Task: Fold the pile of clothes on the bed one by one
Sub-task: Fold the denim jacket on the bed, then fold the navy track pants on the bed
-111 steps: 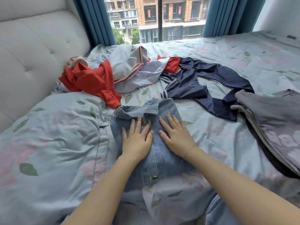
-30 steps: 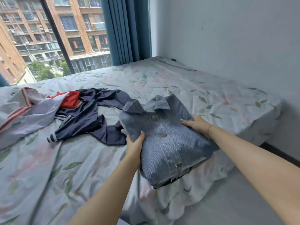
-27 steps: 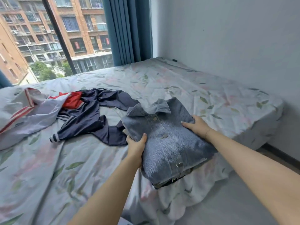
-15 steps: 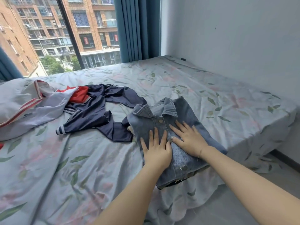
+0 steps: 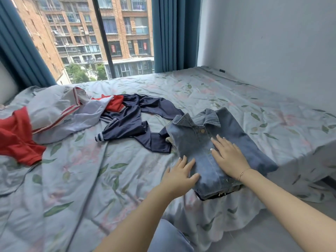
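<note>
A folded blue denim jacket [image 5: 240,142] lies near the bed's front edge on top of another dark folded garment whose edge shows beneath it. My right hand [image 5: 228,155] rests flat on the jacket's middle with fingers straight. My left hand [image 5: 181,174] lies with fingers spread at the jacket's left edge, thumb on the denim. Unfolded clothes lie to the left: a navy striped-cuff jacket [image 5: 134,122], a grey garment with red-white trim [image 5: 60,110], and a red garment [image 5: 18,137].
The bed [image 5: 91,179] has a pale leaf-print sheet and drops off at the front right to a grey floor [image 5: 272,233]. A grey wall is on the right; a window with blue curtains [image 5: 174,33] is behind.
The jacket was carried to the right and set down near the bed's edge. Both hands pressed it; now my left hand has slid to the jacket's left edge.
</note>
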